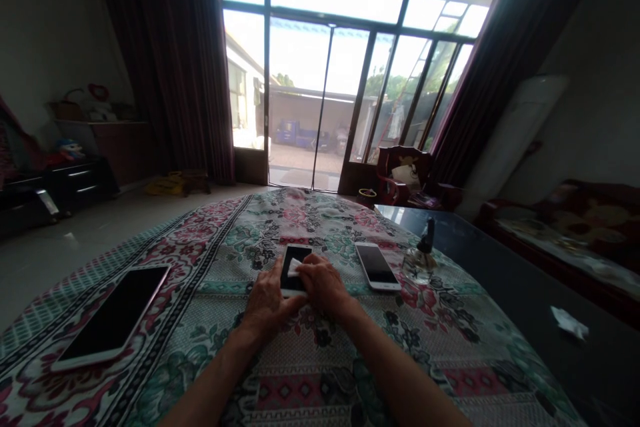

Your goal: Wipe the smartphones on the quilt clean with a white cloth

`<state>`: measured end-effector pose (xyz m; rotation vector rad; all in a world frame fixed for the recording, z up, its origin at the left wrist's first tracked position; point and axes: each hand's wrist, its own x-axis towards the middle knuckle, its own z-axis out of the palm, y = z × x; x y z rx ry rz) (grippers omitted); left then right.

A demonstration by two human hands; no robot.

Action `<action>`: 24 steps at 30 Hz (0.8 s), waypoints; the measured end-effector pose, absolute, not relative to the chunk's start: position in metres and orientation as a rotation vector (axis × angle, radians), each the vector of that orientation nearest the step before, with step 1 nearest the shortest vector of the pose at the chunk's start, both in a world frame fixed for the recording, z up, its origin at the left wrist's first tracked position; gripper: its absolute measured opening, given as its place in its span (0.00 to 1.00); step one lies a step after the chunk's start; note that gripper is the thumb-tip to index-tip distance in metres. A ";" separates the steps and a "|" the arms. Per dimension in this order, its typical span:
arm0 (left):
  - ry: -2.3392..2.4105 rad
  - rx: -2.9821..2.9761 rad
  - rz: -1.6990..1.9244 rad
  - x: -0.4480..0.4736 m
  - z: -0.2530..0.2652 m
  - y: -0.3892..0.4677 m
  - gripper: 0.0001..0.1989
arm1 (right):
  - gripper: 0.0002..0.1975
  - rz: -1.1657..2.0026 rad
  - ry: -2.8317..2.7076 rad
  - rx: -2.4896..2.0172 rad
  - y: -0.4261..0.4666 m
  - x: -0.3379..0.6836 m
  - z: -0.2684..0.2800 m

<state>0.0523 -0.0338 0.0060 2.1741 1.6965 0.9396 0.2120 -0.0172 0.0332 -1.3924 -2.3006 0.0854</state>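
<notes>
In front of me a white-framed smartphone [300, 251] lies screen up on the patterned cloth. My left hand [267, 293] grips its left side and lower edge, with the thumb along the bottom. Over the screen is my right hand [323, 285], its fingers pinched on a folded white tissue [293, 268] that touches the glass. A second white smartphone [377, 267] rests to the right, screen up. Beside it stands a clear spray bottle [421, 260] with a black nozzle. At the left lies a larger device with a black screen and white edge, a tablet [117, 313].
The floral tablecloth [225, 347] covers the surface under the devices. To the right is a dark glossy table [505, 287] with a crumpled tissue [570, 322] on it. A carved wooden chair [405, 177] stands by the glass doors. Dark curtains [170, 67] hang beside the window.
</notes>
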 end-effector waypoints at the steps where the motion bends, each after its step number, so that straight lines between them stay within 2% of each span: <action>1: 1.700 2.154 0.915 0.052 0.008 -0.035 0.45 | 0.14 0.079 -2.296 -1.428 -0.009 0.211 0.034; 12: 1.747 2.041 0.847 0.054 0.007 -0.031 0.53 | 0.15 0.042 -2.263 -1.542 0.057 0.201 0.033; 24: 1.752 2.031 0.872 0.055 0.001 -0.031 0.56 | 0.15 -0.029 -2.356 -1.215 0.006 0.210 0.024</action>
